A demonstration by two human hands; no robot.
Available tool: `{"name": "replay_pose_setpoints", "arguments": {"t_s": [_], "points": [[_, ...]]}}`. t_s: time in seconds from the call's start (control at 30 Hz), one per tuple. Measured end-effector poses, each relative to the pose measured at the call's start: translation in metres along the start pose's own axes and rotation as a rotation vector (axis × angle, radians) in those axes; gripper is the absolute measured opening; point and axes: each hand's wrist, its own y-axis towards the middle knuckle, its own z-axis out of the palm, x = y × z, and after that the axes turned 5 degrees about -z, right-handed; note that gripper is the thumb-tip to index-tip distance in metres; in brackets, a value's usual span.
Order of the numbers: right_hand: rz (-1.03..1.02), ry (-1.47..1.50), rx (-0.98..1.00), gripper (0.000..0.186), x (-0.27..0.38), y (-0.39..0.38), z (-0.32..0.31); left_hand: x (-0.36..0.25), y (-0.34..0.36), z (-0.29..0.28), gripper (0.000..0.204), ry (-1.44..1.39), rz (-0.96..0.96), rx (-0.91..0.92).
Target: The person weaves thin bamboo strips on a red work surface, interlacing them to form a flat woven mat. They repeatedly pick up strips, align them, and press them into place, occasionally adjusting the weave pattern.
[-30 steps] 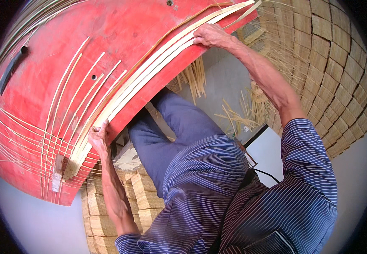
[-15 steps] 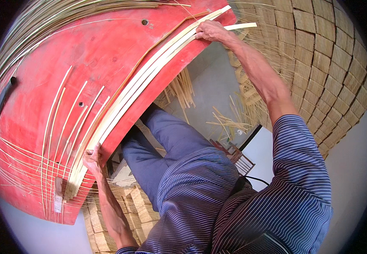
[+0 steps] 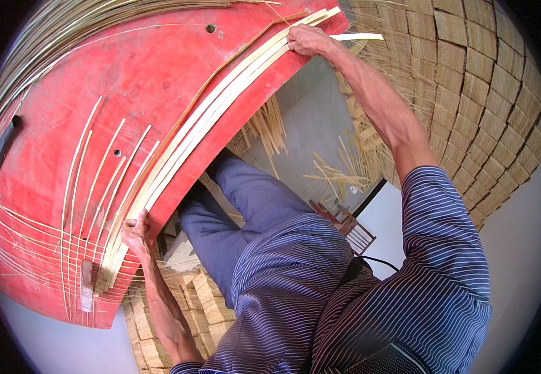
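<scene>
A bundle of pale flat bamboo strips (image 3: 192, 134) lies lengthwise along the near edge of a red board (image 3: 127, 75). My left hand (image 3: 136, 229) is closed on the lower part of the bundle, thumb over it. My right hand (image 3: 305, 40) grips the bundle near its upper end, where one strip juts out to the right. A darker tan strip (image 3: 208, 80) runs beside the pale ones. Thin splints (image 3: 71, 187) cross in an open grid at the board's left, beside a small wooden block (image 3: 86, 280).
A curved black piece (image 3: 5, 146) lies on the board, and long splints (image 3: 71, 22) line its far side. Stacked tan woven blocks (image 3: 476, 106) fill the right and lower middle (image 3: 205, 311). Loose strips (image 3: 339, 171) lie on the grey floor (image 3: 308, 124) beyond my legs.
The view has shifted, setting the board lower at left. My right hand has slid toward the bundle's upper end, and one strip end has swung downward to stick out rightward.
</scene>
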Motion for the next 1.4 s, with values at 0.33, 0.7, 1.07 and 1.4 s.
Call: {"name": "replay_pose_setpoints", "arguments": {"t_s": [0.33, 0.7, 1.07, 1.4], "points": [[-0.036, -0.085, -0.042, 0.013, -0.012, 0.010, 0.014, 0.010, 0.005, 0.004, 0.052, 0.003, -0.026, -0.003], [0.102, -0.186, -0.092, 0.020, 0.033, -0.010, 0.005, -0.004, -0.001, -0.001, 0.054, 0.027, -0.029, 0.013], [0.200, -0.117, -0.296, 0.021, 0.059, -0.019, 0.017, -0.007, -0.002, -0.002, 0.047, 0.054, 0.046, 0.004], [0.103, -0.190, -0.627, 0.015, 0.082, -0.018, -0.081, 0.012, -0.001, -0.009, 0.050, 0.110, 0.001, -0.091]]}}
